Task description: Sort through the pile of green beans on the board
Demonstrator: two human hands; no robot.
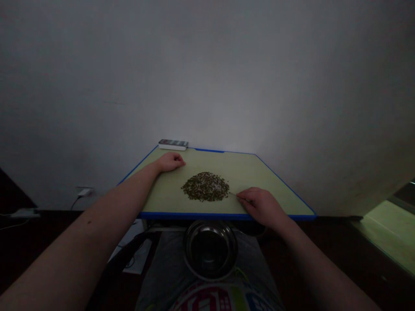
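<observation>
A heap of small greenish-brown grains or seeds [202, 188], with paler bits mixed in, lies on the pale green board [259, 172] in front of me. My left hand [171, 162] rests on the board just beyond the heap's left side, fingers curled and thumb pressed to them; whatever may be between them is too small to see. Right of the heap, my right hand [261, 206] pinches a thin stick-like tool [235, 195]. Its tip points at the heap's right edge. Whether it has one prong or two, I cannot tell.
A shiny metal bowl [210, 276] sits below the board's blue front edge [194, 215], over my lap. A phone-like slab on a white box [173, 145] stands at the back left, against the wall [207, 77]. A plug with a cable [84, 192] is at the left.
</observation>
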